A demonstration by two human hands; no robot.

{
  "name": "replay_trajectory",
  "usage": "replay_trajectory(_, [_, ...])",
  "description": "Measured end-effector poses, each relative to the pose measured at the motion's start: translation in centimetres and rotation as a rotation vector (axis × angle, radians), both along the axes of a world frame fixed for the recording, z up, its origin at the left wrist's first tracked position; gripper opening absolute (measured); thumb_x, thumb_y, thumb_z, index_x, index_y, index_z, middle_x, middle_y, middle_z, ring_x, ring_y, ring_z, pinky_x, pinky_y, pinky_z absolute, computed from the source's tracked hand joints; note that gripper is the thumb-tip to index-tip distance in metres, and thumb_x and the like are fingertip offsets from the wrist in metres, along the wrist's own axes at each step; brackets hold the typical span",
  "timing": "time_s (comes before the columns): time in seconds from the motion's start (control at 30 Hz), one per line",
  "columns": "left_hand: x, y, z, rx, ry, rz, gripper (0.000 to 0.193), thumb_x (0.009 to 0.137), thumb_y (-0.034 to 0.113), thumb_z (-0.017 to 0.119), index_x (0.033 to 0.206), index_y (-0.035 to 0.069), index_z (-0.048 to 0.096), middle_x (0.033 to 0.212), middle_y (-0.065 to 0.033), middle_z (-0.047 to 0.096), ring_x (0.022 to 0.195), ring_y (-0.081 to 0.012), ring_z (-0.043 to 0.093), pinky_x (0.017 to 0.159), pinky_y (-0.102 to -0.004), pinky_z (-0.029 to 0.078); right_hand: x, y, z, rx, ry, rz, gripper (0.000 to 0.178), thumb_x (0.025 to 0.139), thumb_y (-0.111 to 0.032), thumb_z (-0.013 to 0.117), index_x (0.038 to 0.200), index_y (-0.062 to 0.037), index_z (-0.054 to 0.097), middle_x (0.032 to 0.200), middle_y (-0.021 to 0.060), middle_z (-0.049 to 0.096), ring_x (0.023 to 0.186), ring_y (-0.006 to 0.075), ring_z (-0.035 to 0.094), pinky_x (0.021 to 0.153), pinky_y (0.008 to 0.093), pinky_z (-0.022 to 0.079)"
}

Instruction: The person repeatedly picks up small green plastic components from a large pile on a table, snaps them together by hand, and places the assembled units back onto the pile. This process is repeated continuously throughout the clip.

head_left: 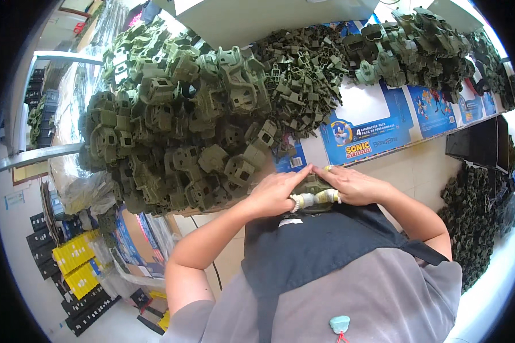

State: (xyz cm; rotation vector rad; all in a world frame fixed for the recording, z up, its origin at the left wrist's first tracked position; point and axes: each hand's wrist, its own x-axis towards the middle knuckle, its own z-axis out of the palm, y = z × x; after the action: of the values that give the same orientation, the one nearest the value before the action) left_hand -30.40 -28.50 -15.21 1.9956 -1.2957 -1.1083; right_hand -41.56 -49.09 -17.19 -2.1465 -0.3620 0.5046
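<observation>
Close in front of my dark apron (pixel 320 234), both hands are closed on one olive-green molded plastic part (pixel 315 186). My left hand (pixel 272 193) grips its left side, and my right hand (pixel 357 186) grips the right. The fingertips almost meet over the far side of the part. Both thumbs, wrapped in whitish-yellow tape, press along its near side. Much of the part is hidden under the fingers. Just beyond my left hand rises a large heap of similar olive-green plastic parts (pixel 183 131).
Smaller green pieces (pixel 303 74) are piled at the far middle, and larger ones (pixel 406 48) at the far right. Printed blue cardboard (pixel 363 134) covers the table. More green parts (pixel 469 223) stand at right. Yellow and black bins (pixel 80 274) lie low at left, below a metal rail (pixel 40 155).
</observation>
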Motion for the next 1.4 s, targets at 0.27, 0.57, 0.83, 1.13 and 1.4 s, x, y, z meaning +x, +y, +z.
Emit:
replay_trajectory(0.27, [-0.7, 0.4, -0.5, 0.017, -0.094, -0.011, 0.072, 0.067, 0.010, 0.055, 0.136, 0.009, 0.034, 0.095, -0.0156, 0.059, 0.092, -0.0308, 0.054, 0.083, -0.0400, 0.037, -0.7, 0.9, -0.7, 0.102, 0.171, -0.176, 0.052, 0.083, -0.026, 0.057, 0.126, -0.0002, 0.045, 0.104, 0.0219, 0.056, 0.100, 0.0359, 0.053, 0.085, 0.0402, 0.041])
replay_trajectory(0.57, [4.0, 5.1, 1.6, -0.061, 0.281, 0.351, 0.100, 0.062, 0.039, 0.079, 0.141, 0.016, 0.022, 0.139, -0.0181, 0.033, 0.129, -0.0319, 0.033, 0.105, -0.0407, 0.027, 0.2, -1.4, 0.2, 0.298, 0.215, -0.269, 0.060, 0.080, -0.025, 0.063, 0.134, -0.0111, 0.040, 0.117, 0.0182, 0.052, 0.111, 0.0319, 0.049, 0.095, 0.0362, 0.037])
replay_trajectory(0.83, [-1.4, 4.6, -0.6, -0.068, 0.484, 0.798, 0.067, 0.066, 0.017, 0.076, 0.124, 0.009, 0.042, 0.120, -0.0120, 0.051, 0.112, -0.0251, 0.050, 0.095, -0.0336, 0.038, 3.6, 0.7, 3.6, 0.126, -0.204, -0.282, 0.060, 0.073, -0.021, 0.070, 0.126, -0.0103, 0.044, 0.120, 0.0168, 0.049, 0.116, 0.0333, 0.043, 0.099, 0.0408, 0.033])
replay_trajectory(1.13, [-2.2, 3.4, -0.3, -0.215, 0.111, 0.627, 0.057, 0.065, 0.009, 0.071, 0.117, 0.005, 0.050, 0.107, -0.0121, 0.056, 0.099, -0.0277, 0.056, 0.085, -0.0338, 0.044, 5.5, 4.1, 2.1, 0.041, -0.147, 0.086, 0.077, 0.069, -0.012, 0.065, 0.137, -0.0104, 0.029, 0.113, 0.0179, 0.053, 0.107, 0.0338, 0.051, 0.089, 0.0382, 0.042])
replay_trajectory(1.4, [-2.0, 2.8, -1.0, -0.218, 0.021, 0.531, 0.058, 0.069, 0.017, 0.072, 0.121, 0.006, 0.049, 0.113, -0.0137, 0.055, 0.105, -0.0280, 0.055, 0.087, -0.0362, 0.044, 6.6, 1.4, 0.1, 0.304, 0.022, 0.069, 0.079, 0.062, 0.005, 0.055, 0.136, -0.0139, 0.036, 0.119, 0.0144, 0.055, 0.110, 0.0325, 0.052, 0.093, 0.0399, 0.041])
